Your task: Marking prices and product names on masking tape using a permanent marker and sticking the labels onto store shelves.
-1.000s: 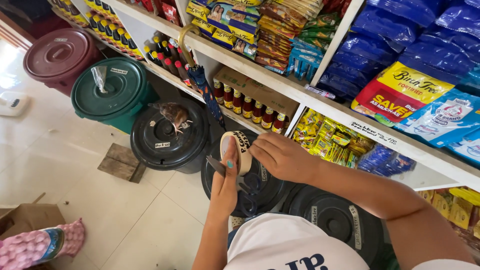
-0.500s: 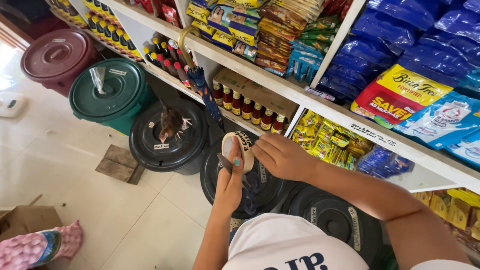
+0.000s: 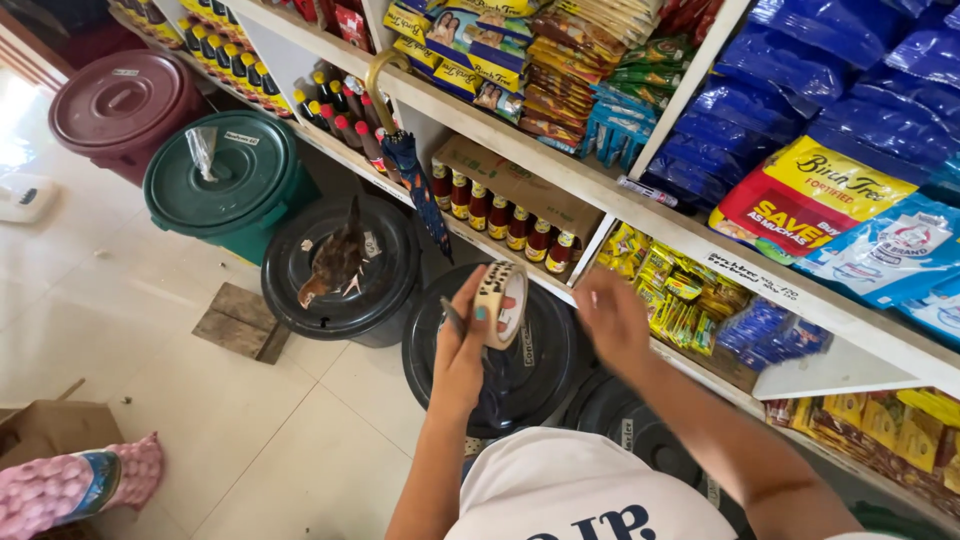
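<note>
We see the left hand (image 3: 462, 345) raised over a black bin lid (image 3: 520, 370), its fingers closed around a roll of tape (image 3: 500, 303) held on edge, with a thin dark pen-like stick (image 3: 455, 318) pinched in the same grip. The right hand (image 3: 612, 318) hovers just beside the roll, to its right, blurred; it seems loosely open and holds nothing we can make out, though we cannot tell its finger spread for sure. The tape thus sits in the left hand, in front of the lowest shelf (image 3: 640, 215), near a row of small sauce bottles (image 3: 505, 222). A folded blue umbrella (image 3: 415, 170) hangs by its curved handle from the shelf edge just left of those bottles. Further left, a small brown chicken (image 3: 335, 262) stands on another black bin (image 3: 340, 270), and beyond it are a green bin (image 3: 225, 180) and a maroon bin (image 3: 120, 105). A wooden block (image 3: 240, 322) lies on the tiled floor beside the black bin. Blue and red packets (image 3: 820, 190) fill the shelves on the right, with yellow sachets (image 3: 670, 285) below them.
</note>
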